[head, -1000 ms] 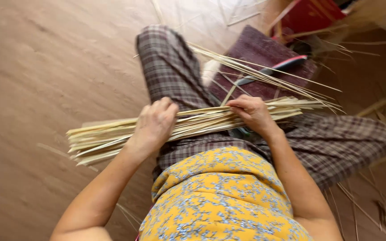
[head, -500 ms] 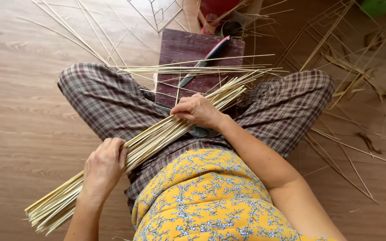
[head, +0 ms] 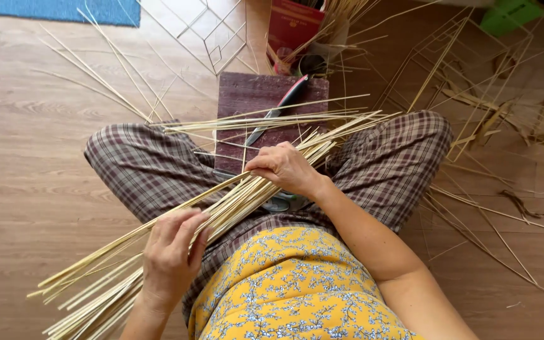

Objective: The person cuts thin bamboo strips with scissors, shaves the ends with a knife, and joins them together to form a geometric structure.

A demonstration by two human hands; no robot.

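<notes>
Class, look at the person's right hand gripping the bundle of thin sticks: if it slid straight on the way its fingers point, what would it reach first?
The right hand points up-left in the picture; probably the knife lying on the dark wooden block, though depth is unclear.

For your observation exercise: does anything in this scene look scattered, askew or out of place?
Yes. Loose strips lie strewn at odd angles across the floor. The bundle of thin strips held by the left hand and right hand fans out unevenly. A knife lies on the dark board.
</notes>
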